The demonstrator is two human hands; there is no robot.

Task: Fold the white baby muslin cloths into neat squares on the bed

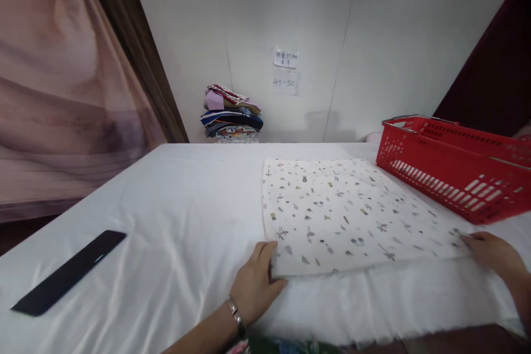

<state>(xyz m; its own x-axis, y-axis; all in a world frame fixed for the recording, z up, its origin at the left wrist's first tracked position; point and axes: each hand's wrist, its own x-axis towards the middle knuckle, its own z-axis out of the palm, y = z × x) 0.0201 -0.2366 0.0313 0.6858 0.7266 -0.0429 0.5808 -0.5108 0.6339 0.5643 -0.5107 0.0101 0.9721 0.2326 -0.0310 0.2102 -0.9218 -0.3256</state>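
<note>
A white cloth [332, 215] printed with small leaf and animal-like shapes lies flat on the white-covered table, its near edge running between my two hands. My left hand [257, 282], with a metal band at the wrist, pinches the near left corner between thumb and fingers. At the near right corner, my right hand [493, 254] grips the edge; its fingers are partly hidden and a little blurred. Whether the cloth is a single layer or folded I cannot tell.
A red plastic basket [440, 166] stands at the right, close to the cloth. On the left lies a flat black strip-like object [70, 274]. Folded fabrics [232, 113] are stacked beyond the far table edge, by a wall with paper notes [286, 83]. A pink curtain [62, 77] hangs at left.
</note>
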